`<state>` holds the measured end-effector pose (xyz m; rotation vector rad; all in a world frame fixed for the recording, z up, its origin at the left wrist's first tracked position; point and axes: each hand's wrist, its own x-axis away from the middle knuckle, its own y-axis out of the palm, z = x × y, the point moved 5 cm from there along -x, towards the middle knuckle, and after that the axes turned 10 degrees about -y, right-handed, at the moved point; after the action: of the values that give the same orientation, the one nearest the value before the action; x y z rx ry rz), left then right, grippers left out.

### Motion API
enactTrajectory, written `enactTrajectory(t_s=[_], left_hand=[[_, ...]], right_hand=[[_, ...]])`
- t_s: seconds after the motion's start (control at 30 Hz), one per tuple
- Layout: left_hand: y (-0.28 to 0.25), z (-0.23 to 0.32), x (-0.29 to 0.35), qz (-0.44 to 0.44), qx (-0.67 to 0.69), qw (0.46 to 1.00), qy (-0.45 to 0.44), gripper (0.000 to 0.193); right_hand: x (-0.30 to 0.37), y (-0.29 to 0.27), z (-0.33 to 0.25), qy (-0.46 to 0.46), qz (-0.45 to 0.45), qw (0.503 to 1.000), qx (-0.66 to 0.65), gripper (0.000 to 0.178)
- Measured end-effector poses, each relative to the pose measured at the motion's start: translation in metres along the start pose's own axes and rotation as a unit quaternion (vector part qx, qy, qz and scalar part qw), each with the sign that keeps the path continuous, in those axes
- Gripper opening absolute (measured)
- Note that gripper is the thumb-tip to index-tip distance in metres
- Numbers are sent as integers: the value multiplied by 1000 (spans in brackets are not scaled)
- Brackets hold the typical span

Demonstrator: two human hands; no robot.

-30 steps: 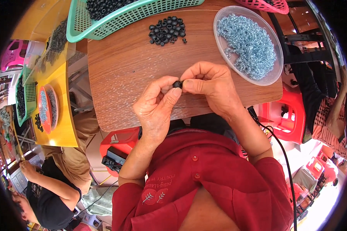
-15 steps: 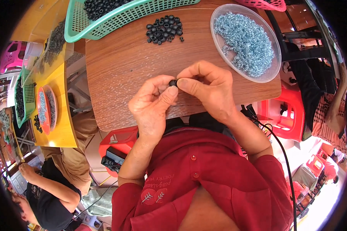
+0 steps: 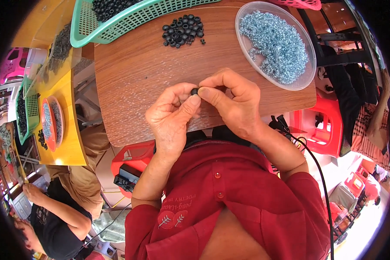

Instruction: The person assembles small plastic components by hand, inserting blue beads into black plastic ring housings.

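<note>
My left hand [image 3: 171, 113] and my right hand [image 3: 235, 104] meet over the near part of the brown table. Both pinch one small round black piece [image 3: 194, 91] between thumb and fingers. Most of that piece is covered by my fingertips, so I cannot tell whether anything is in it. Beyond my hands lies a loose pile of similar black round pieces [image 3: 183, 31], some showing open hollow ends. To the right, a clear round tub [image 3: 248, 55] holds a heap of small shiny coil springs [image 3: 275, 47].
At the far left a green mesh basket [image 3: 117, 31] holds more black pieces. The wood-grain table [image 3: 130, 86] has a rounded near edge. Red stools [image 3: 320, 130] stand beside it. On the left, another person [image 3: 67, 216] sits near a yellow table [image 3: 73, 149].
Both hands keep their pinch on the black piece with barely any movement. The far table and its things sit slightly higher in the picture.
</note>
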<state>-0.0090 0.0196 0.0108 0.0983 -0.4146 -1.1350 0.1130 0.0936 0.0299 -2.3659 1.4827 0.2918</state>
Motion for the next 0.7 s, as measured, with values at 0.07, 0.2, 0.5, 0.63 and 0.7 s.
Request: enactTrajectory(t_s=[0.07, 0.2, 0.5, 0.63, 0.7], left_hand=[[0, 0, -1, 1, 11, 1000, 6, 20], [-2, 3, 1, 20, -14, 1000, 17, 21], [-1, 6, 4, 14, -46, 999, -2, 22], [-3, 6, 5, 44, -136, 989, 48, 20], [-5, 8, 4, 48, -145, 987, 42, 19]], right_hand=[[-2, 1, -3, -14, 2, 1000, -3, 8], [-5, 0, -12, -100, -11, 994, 48, 8], [-4, -2, -15, -61, -8, 997, 35, 11], [-3, -1, -15, -151, 0, 985, 89, 11], [-1, 0, -17, -206, 6, 969, 139, 11]])
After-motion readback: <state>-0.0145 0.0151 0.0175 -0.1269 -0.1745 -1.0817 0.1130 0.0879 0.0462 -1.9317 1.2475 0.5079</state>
